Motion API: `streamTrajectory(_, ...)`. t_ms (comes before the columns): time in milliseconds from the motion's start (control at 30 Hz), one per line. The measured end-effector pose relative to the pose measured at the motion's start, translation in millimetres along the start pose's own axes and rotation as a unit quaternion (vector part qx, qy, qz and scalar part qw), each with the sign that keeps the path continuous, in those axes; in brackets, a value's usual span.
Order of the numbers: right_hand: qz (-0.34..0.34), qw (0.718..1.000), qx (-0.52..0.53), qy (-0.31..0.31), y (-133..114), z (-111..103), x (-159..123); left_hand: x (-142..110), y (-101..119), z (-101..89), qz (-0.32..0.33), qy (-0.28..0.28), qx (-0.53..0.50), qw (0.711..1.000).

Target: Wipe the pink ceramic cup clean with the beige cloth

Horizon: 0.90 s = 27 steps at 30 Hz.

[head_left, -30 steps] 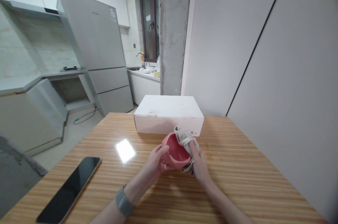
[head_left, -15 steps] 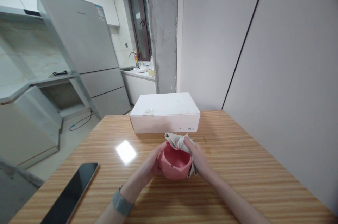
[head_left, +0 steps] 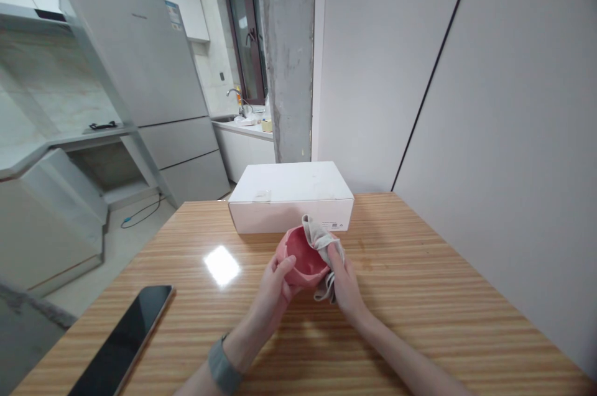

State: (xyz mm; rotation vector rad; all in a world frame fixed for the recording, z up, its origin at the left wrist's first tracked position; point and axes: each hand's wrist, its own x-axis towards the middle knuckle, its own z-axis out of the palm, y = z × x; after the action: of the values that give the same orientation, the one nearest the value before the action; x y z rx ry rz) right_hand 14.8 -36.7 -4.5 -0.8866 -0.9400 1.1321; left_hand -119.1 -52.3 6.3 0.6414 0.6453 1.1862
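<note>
Pink bowl [head_left: 298, 251] has tipped since earlier, held between both hands [head_left: 274, 287].

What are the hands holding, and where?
The left hand holds a pink bowl by its left side, thumb at the rim; the right hand grips a grey cloth by its folds, at the bowl's right rim.

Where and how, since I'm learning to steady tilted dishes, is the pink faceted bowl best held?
Probably by the left wall and near-left rim of the pink faceted bowl, coming from the left, as the left hand does. The bowl tilts with its opening toward the camera, leaving that rim exposed, while the gray cloth and right hand cover part of its right side.
</note>
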Motion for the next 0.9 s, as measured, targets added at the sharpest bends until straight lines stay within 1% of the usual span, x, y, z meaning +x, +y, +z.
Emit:
streamTrajectory(67,0.019,1.0,0.005,0.003,2,-1,2,1,3,-2.7,-0.015,-0.015,0.007,1.0)
streamTrajectory(167,0.053,0.999,0.007,0.005,1,-8,8,5,9,-11.5,-0.098,-0.006,0.054,0.994)
streamTrajectory(233,0.074,0.997,-0.002,-0.012,-3,-11,11,7,11,-18.2,-0.13,0.007,0.1,0.986)
streamTrajectory(300,0.092,0.995,-0.014,-0.041,-9,-13,12,10,11,-24.0,-0.142,0.007,0.134,0.981)
streamTrajectory(400,0.108,0.991,-0.021,-0.074,-17,-10,8,12,8,-29.1,-0.164,-0.002,0.143,0.976)
streamTrajectory(533,0.122,0.989,-0.007,-0.089,-18,-9,10,14,4,-29.3,-0.145,0.014,0.112,0.983)
streamTrajectory(600,0.114,0.99,-0.001,-0.081,-16,-13,14,13,1,-26.8,-0.136,0.015,0.098,0.986)
streamTrajectory(700,0.088,0.994,-0.007,-0.06,-12,-17,17,8,0,-19.9,-0.118,-0.003,0.077,0.99)
streamTrajectory(800,0.056,0.997,-0.008,-0.049,-8,-14,12,3,4,-11.5,-0.077,-0.019,0.039,0.996)
streamTrajectory(900,0.018,0.999,-0.018,-0.025,0,-5,2,1,9,-5.9,-0.017,-0.023,0.012,1.0)
